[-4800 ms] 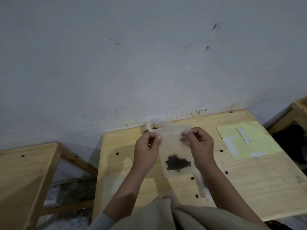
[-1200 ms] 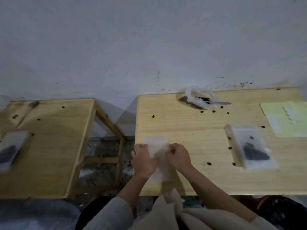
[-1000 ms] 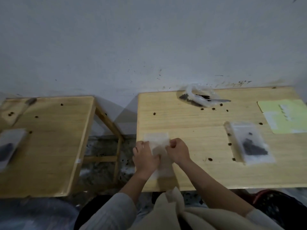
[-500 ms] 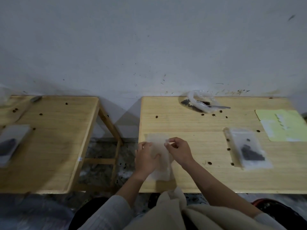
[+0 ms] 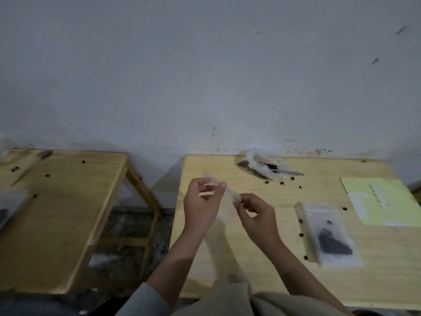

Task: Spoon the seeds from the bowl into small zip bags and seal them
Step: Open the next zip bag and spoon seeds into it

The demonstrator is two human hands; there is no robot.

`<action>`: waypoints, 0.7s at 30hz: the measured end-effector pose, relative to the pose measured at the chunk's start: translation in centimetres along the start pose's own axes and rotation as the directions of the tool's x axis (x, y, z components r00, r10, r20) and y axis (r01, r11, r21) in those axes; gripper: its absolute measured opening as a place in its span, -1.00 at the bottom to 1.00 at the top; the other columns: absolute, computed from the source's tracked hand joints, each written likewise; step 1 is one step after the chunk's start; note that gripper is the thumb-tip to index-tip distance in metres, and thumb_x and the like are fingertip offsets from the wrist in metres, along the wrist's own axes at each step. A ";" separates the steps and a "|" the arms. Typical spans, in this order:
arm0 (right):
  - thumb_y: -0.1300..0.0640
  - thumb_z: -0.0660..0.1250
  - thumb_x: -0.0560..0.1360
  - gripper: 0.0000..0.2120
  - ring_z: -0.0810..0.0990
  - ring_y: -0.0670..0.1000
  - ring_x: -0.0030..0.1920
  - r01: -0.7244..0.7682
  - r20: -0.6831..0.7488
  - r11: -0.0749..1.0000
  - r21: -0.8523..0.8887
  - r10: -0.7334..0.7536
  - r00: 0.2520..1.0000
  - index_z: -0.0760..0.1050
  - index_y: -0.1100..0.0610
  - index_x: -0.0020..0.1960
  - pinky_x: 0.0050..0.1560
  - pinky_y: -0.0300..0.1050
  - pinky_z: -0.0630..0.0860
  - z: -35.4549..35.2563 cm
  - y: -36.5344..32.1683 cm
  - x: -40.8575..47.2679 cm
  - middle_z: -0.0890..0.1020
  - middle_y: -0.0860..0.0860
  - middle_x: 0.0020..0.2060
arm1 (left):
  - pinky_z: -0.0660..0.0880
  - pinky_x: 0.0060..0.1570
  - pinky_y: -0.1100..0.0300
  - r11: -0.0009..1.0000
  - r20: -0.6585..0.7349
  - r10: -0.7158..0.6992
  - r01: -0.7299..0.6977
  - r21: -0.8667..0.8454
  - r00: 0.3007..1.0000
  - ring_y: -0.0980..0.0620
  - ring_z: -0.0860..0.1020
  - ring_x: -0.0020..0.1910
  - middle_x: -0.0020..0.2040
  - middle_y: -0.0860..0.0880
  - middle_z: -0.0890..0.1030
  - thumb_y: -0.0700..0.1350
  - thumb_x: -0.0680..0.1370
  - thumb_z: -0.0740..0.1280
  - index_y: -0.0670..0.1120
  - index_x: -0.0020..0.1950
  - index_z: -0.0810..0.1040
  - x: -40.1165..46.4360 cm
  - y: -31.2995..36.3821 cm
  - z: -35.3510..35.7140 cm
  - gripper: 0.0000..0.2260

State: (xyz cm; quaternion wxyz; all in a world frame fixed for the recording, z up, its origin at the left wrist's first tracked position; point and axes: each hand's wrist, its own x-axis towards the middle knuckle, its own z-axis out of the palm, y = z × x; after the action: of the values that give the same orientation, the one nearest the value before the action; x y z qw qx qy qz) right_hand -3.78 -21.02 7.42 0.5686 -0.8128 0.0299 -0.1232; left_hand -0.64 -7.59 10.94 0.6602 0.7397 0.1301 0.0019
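Observation:
I hold an empty clear zip bag (image 5: 225,208) in the air over the near left part of the right wooden table (image 5: 284,281). My left hand (image 5: 200,206) pinches its top edge at the left, and my right hand (image 5: 257,215) pinches the top edge at the right. A filled zip bag (image 5: 328,236) with dark seeds lies flat on the table to the right. At the back by the wall sits the clear plastic bowl (image 5: 262,166) with dark seeds, a spoon (image 5: 288,173) resting in it.
Loose seeds (image 5: 282,183) are scattered over the right table. A yellow-green sheet (image 5: 382,201) with white labels lies at its right edge. A second wooden table (image 5: 57,213) stands to the left across a gap, with another bag (image 5: 6,208) at its left edge.
The seed-filled bag I held earlier now lies on the table. Both hands have lifted the empty bag off the table's near edge and hold it raised by its top.

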 end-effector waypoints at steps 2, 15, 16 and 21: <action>0.41 0.37 0.42 -0.76 0.59 -0.21 -0.17 0.097 -0.009 0.993 -0.066 -0.098 0.995 0.62 0.10 -0.06 -0.15 -0.47 0.41 -1.4 -0.2 1.0 0.65 -0.17 -0.17 | 0.59 -0.11 0.11 0.999 -0.021 -0.032 0.031 -0.036 0.999 0.05 0.64 -0.11 -0.09 0.02 0.63 -0.06 0.42 0.50 -0.01 0.01 0.49 0.5 1.0 1.6 -0.74; 0.29 0.50 0.35 -0.55 0.63 -0.19 -0.02 -0.113 0.238 0.994 0.011 0.107 0.965 0.56 -0.15 0.09 0.08 -0.24 0.48 -6.9 1.3 5.3 0.62 -0.31 0.03 | 0.56 -0.30 0.25 0.974 0.039 -0.214 0.216 -0.068 0.976 0.07 0.61 -0.26 -0.16 -0.09 0.67 -0.36 0.44 0.39 -0.08 -0.16 0.63 3.2 3.5 7.9 -0.82; 0.29 0.50 0.35 -0.57 0.64 -0.16 -0.01 -0.142 0.249 0.989 0.049 0.125 0.960 0.58 -0.11 0.10 0.10 -0.18 0.49 -7.0 1.3 5.5 0.64 -0.26 0.04 | 0.54 -0.30 0.25 0.971 0.046 -0.223 0.226 -0.074 0.974 0.07 0.60 -0.26 -0.18 -0.08 0.67 -0.35 0.44 0.40 -0.09 -0.17 0.64 3.4 3.5 8.0 -0.84; 0.34 0.43 0.42 -0.73 0.67 0.06 -0.07 -0.249 0.180 0.922 0.296 0.202 0.963 0.61 0.07 0.04 -0.01 -0.07 0.60 -7.2 1.3 6.8 0.69 -0.04 -0.01 | 0.55 -0.27 0.21 0.961 0.106 -0.249 0.259 -0.092 0.963 0.07 0.63 -0.25 -0.23 -0.06 0.67 -0.36 0.42 0.41 -0.14 -0.15 0.63 4.0 3.9 8.5 -0.86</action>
State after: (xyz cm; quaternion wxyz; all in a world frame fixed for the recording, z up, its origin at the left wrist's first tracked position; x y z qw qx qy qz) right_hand 1.20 -29.34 9.66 0.7021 -0.7094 0.0617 -0.0003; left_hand 5.41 -15.48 12.99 0.6983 0.6804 0.1927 -0.1108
